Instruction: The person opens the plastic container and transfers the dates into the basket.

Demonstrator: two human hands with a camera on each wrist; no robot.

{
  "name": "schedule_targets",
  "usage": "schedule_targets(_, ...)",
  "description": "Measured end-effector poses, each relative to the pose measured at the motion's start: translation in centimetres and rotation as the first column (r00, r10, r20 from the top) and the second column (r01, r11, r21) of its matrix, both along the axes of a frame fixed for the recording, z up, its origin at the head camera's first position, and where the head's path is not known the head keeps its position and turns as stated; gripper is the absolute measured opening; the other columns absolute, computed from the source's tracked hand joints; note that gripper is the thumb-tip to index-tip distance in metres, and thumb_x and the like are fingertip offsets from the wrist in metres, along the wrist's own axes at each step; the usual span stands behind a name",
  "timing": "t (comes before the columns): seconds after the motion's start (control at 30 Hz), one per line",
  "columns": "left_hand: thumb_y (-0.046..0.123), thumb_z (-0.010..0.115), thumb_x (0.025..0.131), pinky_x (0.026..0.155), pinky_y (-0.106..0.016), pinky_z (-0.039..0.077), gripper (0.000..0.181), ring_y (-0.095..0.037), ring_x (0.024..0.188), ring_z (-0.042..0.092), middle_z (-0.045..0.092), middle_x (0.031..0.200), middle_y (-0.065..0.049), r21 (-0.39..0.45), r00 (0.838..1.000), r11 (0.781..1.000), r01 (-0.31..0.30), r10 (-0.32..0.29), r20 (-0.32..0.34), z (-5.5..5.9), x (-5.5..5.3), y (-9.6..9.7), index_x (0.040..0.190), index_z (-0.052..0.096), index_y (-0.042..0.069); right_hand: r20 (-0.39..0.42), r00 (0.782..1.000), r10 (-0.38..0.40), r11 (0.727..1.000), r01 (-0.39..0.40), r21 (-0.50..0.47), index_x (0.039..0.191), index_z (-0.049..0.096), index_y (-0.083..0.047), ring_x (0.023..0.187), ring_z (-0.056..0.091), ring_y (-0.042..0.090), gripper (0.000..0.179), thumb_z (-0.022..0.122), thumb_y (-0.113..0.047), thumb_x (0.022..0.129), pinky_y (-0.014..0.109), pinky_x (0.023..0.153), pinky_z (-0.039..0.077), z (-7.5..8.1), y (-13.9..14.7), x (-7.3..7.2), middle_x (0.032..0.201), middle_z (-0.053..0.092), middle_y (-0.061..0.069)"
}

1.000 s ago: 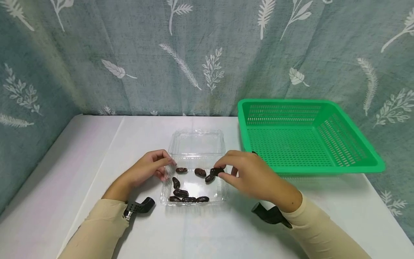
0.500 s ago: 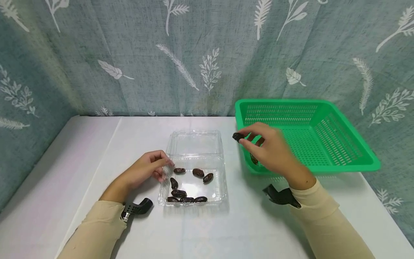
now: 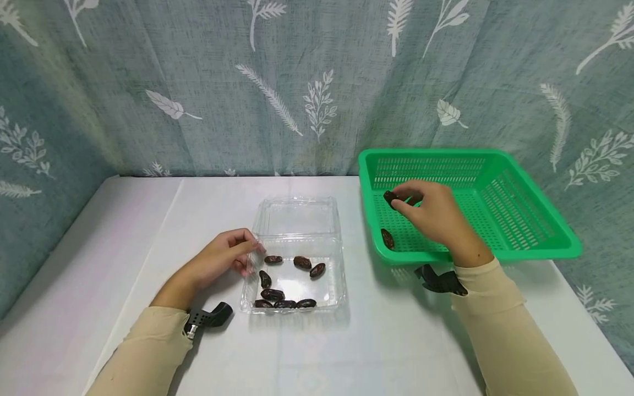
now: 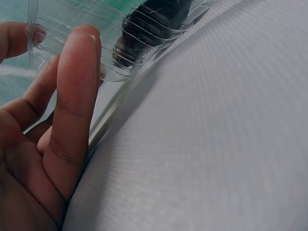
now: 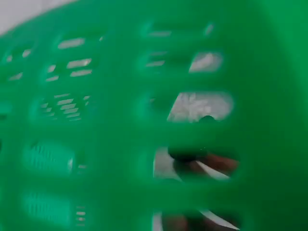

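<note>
While my right grip pinches dark date over green basket, another date lies below it; left grip pinches edge of clear box, eight dates right of it.

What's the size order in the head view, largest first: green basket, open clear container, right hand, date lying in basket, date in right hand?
1. Green basket
2. Clear container
3. Right hand
4. Lying date and held date: not ranked; fingers hide part of the held one.
</note>
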State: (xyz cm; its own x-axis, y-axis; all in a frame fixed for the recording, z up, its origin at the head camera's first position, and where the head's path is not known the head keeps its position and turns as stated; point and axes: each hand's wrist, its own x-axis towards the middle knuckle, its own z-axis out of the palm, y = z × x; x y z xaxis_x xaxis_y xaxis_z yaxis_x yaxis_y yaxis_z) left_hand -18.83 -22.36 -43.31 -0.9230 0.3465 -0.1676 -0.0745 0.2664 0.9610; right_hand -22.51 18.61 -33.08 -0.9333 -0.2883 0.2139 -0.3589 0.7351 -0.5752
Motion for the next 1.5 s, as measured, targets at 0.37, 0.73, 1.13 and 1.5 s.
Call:
schedule_targets(0.37,0.024,0.053,0.104,0.059,-0.029,0.059,0.03,-0.01,0.064,0.061,0.069,0.105,-0.003,-0.001,1.0,1.0,0.009,-0.009,-0.006,0.2,0.0,-0.1,0.102,0.056,-0.006,0.202,0.975,0.088,0.97,-0.13,0.207,0.108,0.075,-0.004,0.1,0.068,0.032,0.018,0.068,-0.012,0.093,0.049,0.082,0.056,-1.1,0.7,-1.2,0.107,0.075,0.015)
schedule_targets(0.73,0.023,0.053,0.104,0.06,-0.029,0.06,0.028,-0.009,0.064,0.061,0.069,0.104,-0.001,0.004,1.0,1.0,0.005,-0.005,0.012,0.3,0.0,0.0,0.102,0.056,-0.005,0.27,0.949,0.165,0.925,-0.244,0.291,0.103,0.077,-0.005,0.1,0.069,0.029,0.016,0.067,-0.005,0.091,0.046,0.083,0.056,-1.8,0.7,-0.9,0.102,0.077,0.01)
schedule_targets(1.13,0.021,0.053,0.104,0.059,-0.029,0.059,0.03,-0.008,0.066,0.059,0.068,0.104,-0.004,0.012,1.0,1.0,0.006,-0.006,-0.01,0.5,0.2,-0.2,0.101,0.054,-0.009,0.233,0.967,0.098,0.938,-0.168,0.303,0.119,0.071,-0.002,0.098,0.068,0.032,0.025,0.062,-0.01,0.097,0.046,0.079,0.056,-1.4,0.1,-1.0,0.109,0.073,0.018)
schedule_targets(1.5,0.022,0.052,0.104,0.06,-0.03,0.061,0.027,-0.009,0.064,0.061,0.068,0.104,-0.002,0.015,1.0,1.0,0.02,-0.02,0.005,0.4,-0.1,0.1,0.1,0.055,-0.005,-0.077,0.995,0.062,0.99,-0.051,0.13,0.118,0.073,-0.007,0.089,0.068,0.025,0.023,0.062,-0.011,0.097,0.035,0.066,0.053,-0.5,-1.5,0.9,0.112,0.074,0.011)
